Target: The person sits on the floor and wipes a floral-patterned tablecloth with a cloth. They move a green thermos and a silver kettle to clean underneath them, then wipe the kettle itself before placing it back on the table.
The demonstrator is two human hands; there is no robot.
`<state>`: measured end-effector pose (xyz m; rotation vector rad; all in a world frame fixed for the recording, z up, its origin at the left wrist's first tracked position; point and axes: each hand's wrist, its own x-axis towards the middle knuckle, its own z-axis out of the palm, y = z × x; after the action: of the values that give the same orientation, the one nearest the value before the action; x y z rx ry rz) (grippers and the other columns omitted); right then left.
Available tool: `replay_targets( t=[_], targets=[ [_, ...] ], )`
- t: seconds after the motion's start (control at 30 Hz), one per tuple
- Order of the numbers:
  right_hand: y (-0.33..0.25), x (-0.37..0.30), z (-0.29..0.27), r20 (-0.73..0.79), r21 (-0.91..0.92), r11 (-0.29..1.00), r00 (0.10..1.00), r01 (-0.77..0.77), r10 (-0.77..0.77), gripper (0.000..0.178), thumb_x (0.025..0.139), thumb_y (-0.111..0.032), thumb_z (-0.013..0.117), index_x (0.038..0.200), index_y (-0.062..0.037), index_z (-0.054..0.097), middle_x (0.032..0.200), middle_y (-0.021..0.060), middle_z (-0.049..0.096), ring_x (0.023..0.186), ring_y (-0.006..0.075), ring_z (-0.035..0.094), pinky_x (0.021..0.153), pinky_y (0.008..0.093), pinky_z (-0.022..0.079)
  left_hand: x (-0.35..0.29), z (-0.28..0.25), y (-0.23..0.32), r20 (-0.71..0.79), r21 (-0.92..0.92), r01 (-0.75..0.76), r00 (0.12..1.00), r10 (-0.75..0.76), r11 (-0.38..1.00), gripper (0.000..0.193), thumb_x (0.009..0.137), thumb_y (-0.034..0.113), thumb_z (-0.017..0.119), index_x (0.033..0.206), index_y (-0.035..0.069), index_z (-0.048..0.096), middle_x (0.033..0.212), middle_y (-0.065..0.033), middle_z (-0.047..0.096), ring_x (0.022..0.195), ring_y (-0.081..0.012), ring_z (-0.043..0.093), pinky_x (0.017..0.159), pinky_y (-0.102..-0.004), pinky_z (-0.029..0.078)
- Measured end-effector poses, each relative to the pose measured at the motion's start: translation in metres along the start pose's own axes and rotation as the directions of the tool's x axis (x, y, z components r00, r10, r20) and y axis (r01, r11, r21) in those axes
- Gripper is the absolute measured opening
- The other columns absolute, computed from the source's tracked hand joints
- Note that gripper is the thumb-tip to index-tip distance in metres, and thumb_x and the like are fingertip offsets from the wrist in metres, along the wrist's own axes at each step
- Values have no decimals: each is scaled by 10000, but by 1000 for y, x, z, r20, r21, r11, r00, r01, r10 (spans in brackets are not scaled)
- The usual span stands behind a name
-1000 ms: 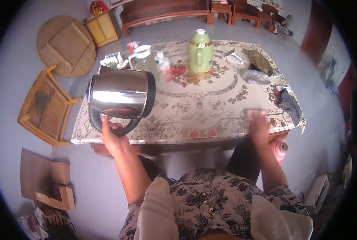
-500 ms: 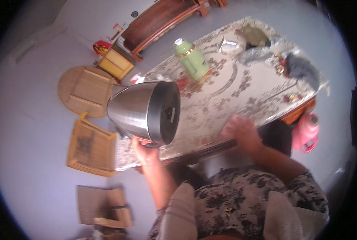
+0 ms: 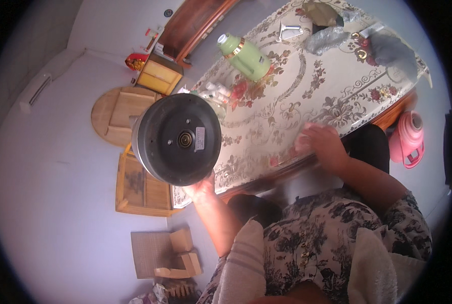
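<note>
My left hand (image 3: 201,188) grips an electric kettle (image 3: 178,139) with a steel body and black bottom. Tipped over, the kettle turns its round underside up to my view, showing a central socket, screws and a small pale label. Its body hides the handle and most of my left fingers. At the table's near edge, my right hand (image 3: 327,147) is closed on a pink cloth (image 3: 307,136) resting on the flowered tablecloth (image 3: 286,119). A green thermos flask (image 3: 246,60) with a white top stands farther back on the table.
Plastic bags (image 3: 329,40) and a white stand-like object (image 3: 290,32) occupy the far side. A pink thermos flask (image 3: 408,137) is on the floor at the right. Left of the table are a wooden chair (image 3: 142,190), a round wooden board (image 3: 117,116) and a cardboard box (image 3: 150,253).
The kettle has turned so its underside faces me more fully. My right hand stays with the cloth at the table edge. The whole view has shifted slightly.
</note>
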<state>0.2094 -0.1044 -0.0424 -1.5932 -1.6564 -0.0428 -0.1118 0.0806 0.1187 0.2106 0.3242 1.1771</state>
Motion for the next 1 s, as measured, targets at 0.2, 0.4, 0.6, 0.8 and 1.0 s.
replay_targets(
  t=[0.2, 0.4, 0.6, 0.8, 1.0],
  targets=[
    [-64, 119, -50, -449, 697, 635, 893, 334, 23, 374, 896, -4, 525, 1254, -67, 614, 1283, 118, 616, 1107, 280, 629, 967, 388, 477, 9, -7, -9, -60, 77, -77, 995, 82, 994, 272, 881, 151, 655, 1110, 7, 629, 1148, -138, 673, 1076, -288, 635, 913, -435, 544],
    [-76, 130, -66, -404, 295, 864, 873, 408, -275, 436, 853, 0, 552, 1262, -143, 603, 1338, 85, 582, 1146, 282, 602, 944, 421, 449, 12, -7, -16, -39, 211, -171, 982, 183, 963, 253, 868, 199, 660, 1070, 45, 660, 1095, -86, 698, 1026, -217, 648, 882, -392, 538],
    [29, 58, 3, -161, -62, 997, 986, -45, 34, 422, 846, -99, 607, 1256, -195, 608, 1405, 68, 518, 1283, 291, 490, 1001, 469, 379, -9, -14, -30, -106, 377, -107, 982, 157, 920, 83, 847, 132, 589, 838, 75, 649, 777, -20, 653, 687, -150, 603, 849, -367, 528],
    [73, 35, -28, -181, -212, 974, 983, -78, 39, 310, 949, -342, 610, 1189, -152, 658, 1437, 139, 465, 1321, 349, 448, 1090, 587, 332, 47, -54, -68, 200, 638, -401, 911, 361, 658, 249, 906, 114, 603, 685, 141, 492, 606, 62, 407, 528, -57, 365, 504, -217, 335],
    [32, 46, -22, 262, 914, 157, 839, -375, 478, 577, 995, -435, 524, 1474, -147, 380, 1456, 146, 425, 1193, 262, 562, 938, 383, 494, 37, -13, -134, 424, 802, -552, 796, 433, 229, 115, 902, 68, 689, 934, 62, 579, 691, 46, 509, 546, -28, 416, 495, -195, 323]
  ],
)
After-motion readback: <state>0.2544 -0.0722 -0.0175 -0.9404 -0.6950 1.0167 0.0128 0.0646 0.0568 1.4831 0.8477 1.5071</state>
